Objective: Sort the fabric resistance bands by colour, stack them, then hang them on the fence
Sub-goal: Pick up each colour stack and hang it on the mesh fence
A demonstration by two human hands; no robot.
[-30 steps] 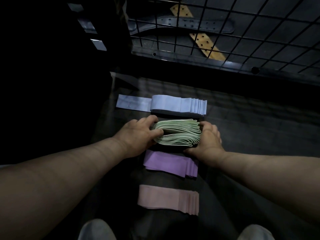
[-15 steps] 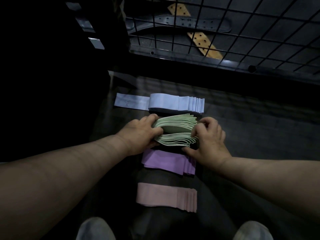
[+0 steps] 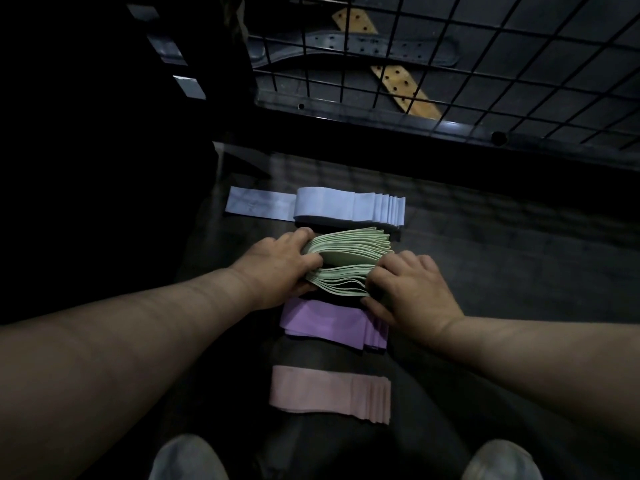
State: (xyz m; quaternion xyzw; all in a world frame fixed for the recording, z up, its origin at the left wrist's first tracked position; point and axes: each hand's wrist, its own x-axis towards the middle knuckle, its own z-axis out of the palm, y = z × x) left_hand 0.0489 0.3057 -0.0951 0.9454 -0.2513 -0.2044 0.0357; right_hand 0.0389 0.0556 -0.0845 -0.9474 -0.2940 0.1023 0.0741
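Four piles of fabric bands lie in a column on the dark floor. Farthest is the pale blue pile [image 3: 346, 209], with one band sticking out to its left. The green pile [image 3: 346, 261] stands on edge, fanned, and is held at both ends. My left hand [image 3: 277, 268] grips its left end, thumb tucked between the bands. My right hand [image 3: 412, 289] curls over its right end, fingers pressed into the near layers. Nearer to me lie the flat purple pile [image 3: 322, 322] and the pink pile [image 3: 325, 393]. The wire fence [image 3: 450, 64] rises beyond.
Behind the fence lie a dark perforated belt [image 3: 349, 50] and a tan perforated strap [image 3: 401, 88]. The fence's dark base rail [image 3: 381, 119] runs across. My two shoes [image 3: 188, 459] show at the bottom edge. The left side is deep shadow.
My right hand has moved from the pile's end round onto its near right side, fingers curling over the bands. The green pile has tilted and fanned more. My left hand has kept its hold.
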